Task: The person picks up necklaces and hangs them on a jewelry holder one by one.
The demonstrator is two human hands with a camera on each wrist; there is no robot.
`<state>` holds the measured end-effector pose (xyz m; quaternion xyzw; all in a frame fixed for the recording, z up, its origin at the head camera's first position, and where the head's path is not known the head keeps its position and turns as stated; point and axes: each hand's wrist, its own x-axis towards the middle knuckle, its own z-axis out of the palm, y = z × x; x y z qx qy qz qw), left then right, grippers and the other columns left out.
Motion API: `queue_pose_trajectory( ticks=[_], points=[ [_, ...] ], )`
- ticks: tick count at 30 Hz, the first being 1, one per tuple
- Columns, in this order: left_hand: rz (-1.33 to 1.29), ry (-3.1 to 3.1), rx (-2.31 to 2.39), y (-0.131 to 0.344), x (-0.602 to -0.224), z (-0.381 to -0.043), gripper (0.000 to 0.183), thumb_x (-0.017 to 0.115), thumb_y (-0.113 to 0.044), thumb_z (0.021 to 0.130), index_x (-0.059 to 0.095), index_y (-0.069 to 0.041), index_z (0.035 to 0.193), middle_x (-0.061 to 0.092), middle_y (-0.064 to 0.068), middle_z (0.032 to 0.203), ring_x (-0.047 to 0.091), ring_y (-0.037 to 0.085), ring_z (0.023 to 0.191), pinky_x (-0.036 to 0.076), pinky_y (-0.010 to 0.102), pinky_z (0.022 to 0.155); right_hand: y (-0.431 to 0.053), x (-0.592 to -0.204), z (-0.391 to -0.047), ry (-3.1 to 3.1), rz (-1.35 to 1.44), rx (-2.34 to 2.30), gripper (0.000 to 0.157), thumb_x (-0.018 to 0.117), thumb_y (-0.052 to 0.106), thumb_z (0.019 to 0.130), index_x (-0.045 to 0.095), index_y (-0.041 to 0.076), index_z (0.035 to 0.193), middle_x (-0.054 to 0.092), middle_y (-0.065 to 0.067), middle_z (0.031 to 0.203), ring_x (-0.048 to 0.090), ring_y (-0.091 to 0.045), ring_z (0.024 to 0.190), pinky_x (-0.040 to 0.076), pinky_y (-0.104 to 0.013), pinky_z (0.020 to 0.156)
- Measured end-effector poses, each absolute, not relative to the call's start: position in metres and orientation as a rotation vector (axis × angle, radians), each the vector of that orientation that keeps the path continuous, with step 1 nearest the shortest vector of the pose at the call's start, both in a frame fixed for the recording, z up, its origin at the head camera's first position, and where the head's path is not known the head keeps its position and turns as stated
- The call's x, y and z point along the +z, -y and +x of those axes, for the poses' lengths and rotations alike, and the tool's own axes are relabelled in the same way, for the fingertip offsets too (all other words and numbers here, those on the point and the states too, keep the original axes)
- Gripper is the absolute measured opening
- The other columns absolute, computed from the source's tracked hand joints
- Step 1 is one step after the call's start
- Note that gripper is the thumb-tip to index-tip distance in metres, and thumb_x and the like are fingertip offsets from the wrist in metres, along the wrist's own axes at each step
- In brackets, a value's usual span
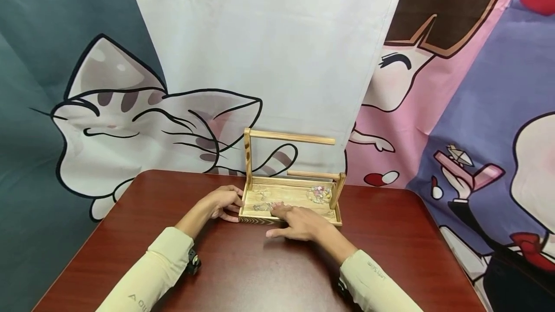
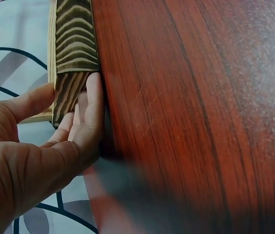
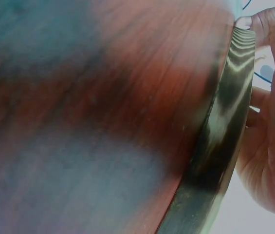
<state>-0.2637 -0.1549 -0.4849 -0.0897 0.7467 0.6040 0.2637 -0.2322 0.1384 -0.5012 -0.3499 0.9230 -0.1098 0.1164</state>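
Cartoon cat (image 1: 108, 158) on cloth backdrop (image 1: 269, 37) behind glossy reddish-brown table (image 1: 260, 278).

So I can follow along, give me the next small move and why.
Perhaps the right hand should draw its thumb in toward the left-side trinkets: its fingers reach them inside the wooden tray, but the thumb sits apart, outside it. The left hand grips the tray's end, likely steadying it.

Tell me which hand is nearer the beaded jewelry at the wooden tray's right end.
Right. The right hand reaches over the front edge of the wooden tray, left of the beaded jewelry; the left hand holds the tray's left end, farther away.
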Motion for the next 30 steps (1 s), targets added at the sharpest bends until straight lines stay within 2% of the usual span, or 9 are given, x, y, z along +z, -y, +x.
queue_pose_trajectory(
  ticks=[9, 22, 30],
  points=[
    [-0.259, -1.988, 1.646, 0.159, -0.486, -0.268, 0.046, 0.066, 0.004, 0.1, 0.052, 0.0, 0.143, 0.069, 0.013, 0.108, 0.074, 0.025, 0.096, 0.072, 0.045, 0.078, -0.149, -0.502, -0.242, -2.704, -0.952, -0.402, 0.089, 0.055, 0.075, 0.108, 0.049, 0.011, 0.17, 0.045, -0.014, 0.178, 0.043, -0.032, 0.167, 0.038, -0.051, 0.14],
    [-0.266, -1.974, 1.624, 0.159, -0.483, -0.271, 0.045, 0.067, 0.005, 0.099, 0.051, -0.003, 0.141, 0.07, 0.014, 0.109, 0.073, 0.027, 0.099, 0.073, 0.046, 0.079, -0.17, -0.504, -0.249, -2.72, -0.889, -0.538, 0.077, 0.052, 0.063, 0.115, 0.054, 0.005, 0.166, 0.05, -0.019, 0.174, 0.045, -0.036, 0.166, 0.038, -0.057, 0.139],
    [-0.288, -1.95, 1.636, 0.159, -0.483, -0.27, 0.046, 0.066, 0.003, 0.101, 0.05, -0.004, 0.143, 0.07, 0.013, 0.111, 0.072, 0.025, 0.098, 0.072, 0.045, 0.08, -0.175, -0.505, -0.247, -2.746, -0.847, -0.529, 0.069, 0.04, 0.057, 0.121, 0.055, 0.007, 0.166, 0.05, -0.017, 0.175, 0.043, -0.037, 0.167, 0.036, -0.058, 0.14]
  ],
)
